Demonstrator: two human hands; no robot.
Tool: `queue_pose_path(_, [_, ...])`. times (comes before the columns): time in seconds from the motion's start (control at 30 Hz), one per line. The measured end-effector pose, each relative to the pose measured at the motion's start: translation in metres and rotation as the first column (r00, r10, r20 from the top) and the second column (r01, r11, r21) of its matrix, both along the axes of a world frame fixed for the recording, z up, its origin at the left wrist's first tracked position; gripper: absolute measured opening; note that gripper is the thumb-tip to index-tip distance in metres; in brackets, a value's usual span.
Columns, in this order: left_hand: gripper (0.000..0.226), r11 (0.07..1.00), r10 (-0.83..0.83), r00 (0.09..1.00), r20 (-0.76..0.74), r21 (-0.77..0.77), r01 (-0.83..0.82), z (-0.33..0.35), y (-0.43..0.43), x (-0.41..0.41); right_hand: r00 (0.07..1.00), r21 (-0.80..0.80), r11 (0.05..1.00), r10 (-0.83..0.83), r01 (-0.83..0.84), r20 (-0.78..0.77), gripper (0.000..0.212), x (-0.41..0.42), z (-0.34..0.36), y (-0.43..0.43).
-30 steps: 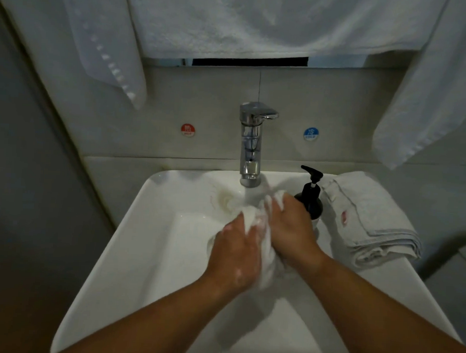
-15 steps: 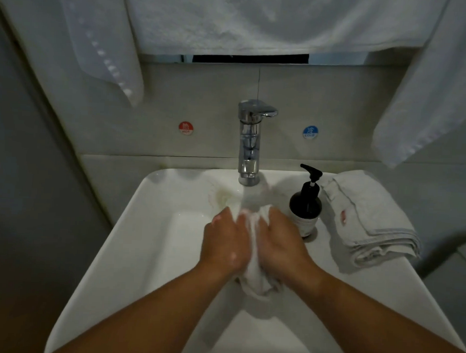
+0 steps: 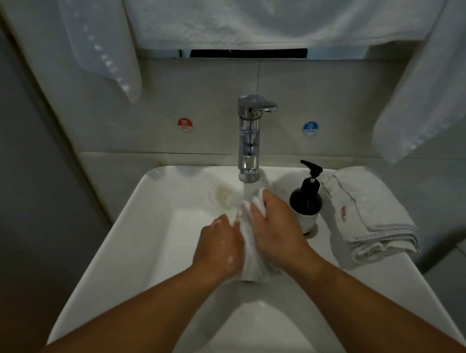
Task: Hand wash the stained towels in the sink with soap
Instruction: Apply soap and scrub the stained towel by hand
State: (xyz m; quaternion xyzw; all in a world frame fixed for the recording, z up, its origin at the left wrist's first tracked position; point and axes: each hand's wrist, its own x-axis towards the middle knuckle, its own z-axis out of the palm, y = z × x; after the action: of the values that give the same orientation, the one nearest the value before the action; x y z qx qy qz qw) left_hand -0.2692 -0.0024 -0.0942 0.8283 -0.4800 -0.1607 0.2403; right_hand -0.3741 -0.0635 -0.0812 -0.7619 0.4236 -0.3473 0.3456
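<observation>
– White towel (image 3: 249,259), where is it?
– Bunched over the sink (image 3: 144,226), just below the tap (image 3: 249,139), pressed between both hands.
– How do the hands lie?
– Close together: left hand (image 3: 219,246) and right hand (image 3: 276,226) curl their fingers round the cloth, the right one nearer the tap.
– And beside the basin?
– Dark soap bottle (image 3: 306,203) on the rim, and a folded towel (image 3: 371,217) with a red stain (image 3: 343,211) just right of it.

Head-worn camera looks forward and down, close over the sink (image 3: 133,225).
</observation>
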Motion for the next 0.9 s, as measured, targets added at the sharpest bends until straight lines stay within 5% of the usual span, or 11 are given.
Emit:
queue_pose_path(0.17, [0.044, 0.946, -0.109, 0.988, -0.106, -0.316, 0.070, 0.012, 0.007, -0.026, 0.991, 0.162, 0.979, -0.115, 0.123, -0.062, 0.027, -0.017, -0.002, -0.019])
queue_pose_path(0.23, [0.043, 0.971, -0.009, 0.984, -0.176, -0.236, -0.034, 0.008, -0.005, -0.017, 0.993, 0.108, 0.992, -0.050, 0.062, -0.109, 0.024, -0.014, -0.007, -0.004])
queue_pose_path(0.33, [0.043, 0.993, 0.085, 0.982, -0.166, -0.060, -0.097, 0.001, -0.006, -0.005, 0.998, -0.026, 0.998, -0.057, 0.057, 0.014, 0.021, -0.002, -0.001, 0.007])
queue_pose_path(0.43, [0.040, 0.986, 0.002, 0.993, -0.116, -0.163, -0.021, 0.013, 0.008, -0.021, 0.984, -0.020, 0.985, -0.172, 0.173, 0.049, 0.026, -0.003, 0.006, -0.015])
queue_pose_path(0.53, [0.037, 0.939, -0.055, 0.962, -0.268, -0.341, -0.042, 0.018, 0.006, -0.025, 0.992, 0.086, 0.988, -0.123, 0.126, -0.040, 0.028, -0.012, -0.007, -0.023])
queue_pose_path(0.73, [0.048, 0.995, 0.023, 0.981, -0.194, -0.094, -0.042, -0.004, -0.008, 0.009, 0.998, 0.052, 0.999, -0.001, -0.002, 0.063, 0.019, -0.001, -0.006, -0.001])
queue_pose_path(0.9, [0.057, 0.977, 0.066, 0.981, -0.180, -0.188, -0.101, 0.005, -0.006, 0.029, 0.989, 0.127, 0.981, -0.148, 0.149, -0.012, 0.033, -0.016, 0.006, -0.030])
